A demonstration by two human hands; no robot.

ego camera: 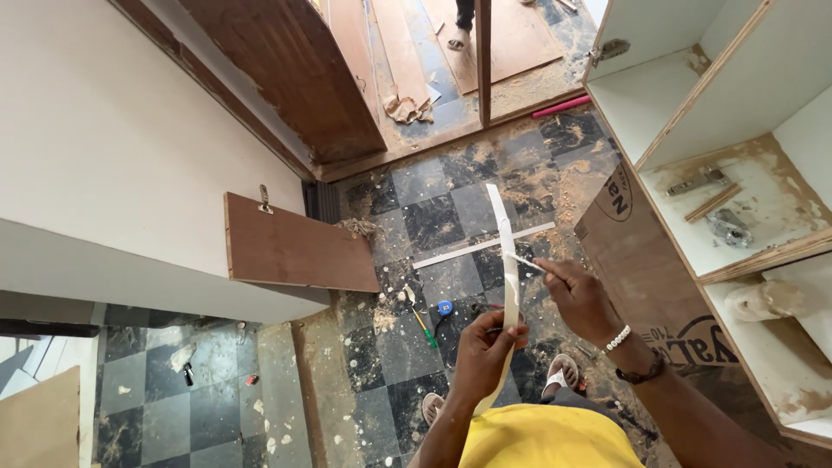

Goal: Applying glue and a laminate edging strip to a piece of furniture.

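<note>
My left hand [487, 347] grips a long, thin, pale strip [508, 260] that curves upward in front of me. My right hand [579, 295] pinches a small thin stick-like tool [524, 261] whose tip touches the strip near its middle. A beaded bracelet and a dark band sit on my right wrist. Below, my feet in sandals stand on a dusty checkered floor [416, 217].
A white strip [481, 245] lies on the floor. A brown board [295, 251] leans at the left by a white panel. A white cabinet with open shelves [737, 173] stands at the right, hardware on one shelf. A screwdriver [424, 329] and small tape measure [445, 307] lie underfoot. Another person's foot shows beyond the doorway.
</note>
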